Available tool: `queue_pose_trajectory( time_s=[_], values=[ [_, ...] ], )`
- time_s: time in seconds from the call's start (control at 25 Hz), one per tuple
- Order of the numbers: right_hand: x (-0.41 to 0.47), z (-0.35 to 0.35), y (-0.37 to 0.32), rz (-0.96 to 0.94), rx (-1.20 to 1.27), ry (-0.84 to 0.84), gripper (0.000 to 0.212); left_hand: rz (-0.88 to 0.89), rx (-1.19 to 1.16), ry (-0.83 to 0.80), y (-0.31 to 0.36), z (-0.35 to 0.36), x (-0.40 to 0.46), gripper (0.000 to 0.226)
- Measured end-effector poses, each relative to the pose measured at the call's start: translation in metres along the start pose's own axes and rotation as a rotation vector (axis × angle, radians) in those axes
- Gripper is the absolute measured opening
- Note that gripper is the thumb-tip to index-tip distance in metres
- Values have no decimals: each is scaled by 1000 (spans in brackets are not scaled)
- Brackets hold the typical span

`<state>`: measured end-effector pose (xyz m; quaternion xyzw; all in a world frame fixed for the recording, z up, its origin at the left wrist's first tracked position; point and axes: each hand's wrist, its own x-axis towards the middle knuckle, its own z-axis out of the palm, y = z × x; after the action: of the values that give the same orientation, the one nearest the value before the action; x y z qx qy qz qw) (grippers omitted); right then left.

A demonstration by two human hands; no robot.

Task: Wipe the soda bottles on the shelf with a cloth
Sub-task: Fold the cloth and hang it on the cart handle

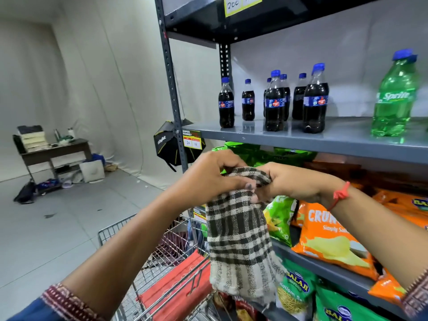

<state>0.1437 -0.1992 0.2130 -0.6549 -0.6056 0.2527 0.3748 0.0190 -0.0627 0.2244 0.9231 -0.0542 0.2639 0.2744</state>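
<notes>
Several dark cola bottles [274,103] with blue caps stand upright on the grey metal shelf [324,140]. A green Sprite bottle [396,96] stands to their right. Below the shelf's front edge I hold a checked brown-and-cream cloth [238,242] with both hands. My left hand [208,174] pinches its top edge from the left. My right hand [291,181], with a red thread at the wrist, grips the same top edge from the right. The cloth hangs down freely and touches no bottle.
Lower shelves hold orange [328,237] and green snack bags [280,218]. A wire shopping cart [166,262] with a red seat stands below my arms. A black softbox [171,144] hangs behind the shelf post. A cluttered desk [55,149] is at the far left.
</notes>
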Motion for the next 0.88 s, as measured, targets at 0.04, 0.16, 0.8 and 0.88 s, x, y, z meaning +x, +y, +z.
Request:
queue_pose_trajectory(
  time_s=[0.04,0.16,0.8,0.88],
  values=[
    [0,-1,1,-15,19,-11,27,-58,-29,45,-5,-2,-3,31],
    [3,-5,11,-21,8,8,19,-365,-315,55,-28,-6,-20,54],
    [33,22,25,19,-106,-65,29,-448,-636,129,-34,-7,-48,19],
    [34,19,34,39,-159,-106,17,-496,-649,235,-38,-7,-62,19]
  ],
)
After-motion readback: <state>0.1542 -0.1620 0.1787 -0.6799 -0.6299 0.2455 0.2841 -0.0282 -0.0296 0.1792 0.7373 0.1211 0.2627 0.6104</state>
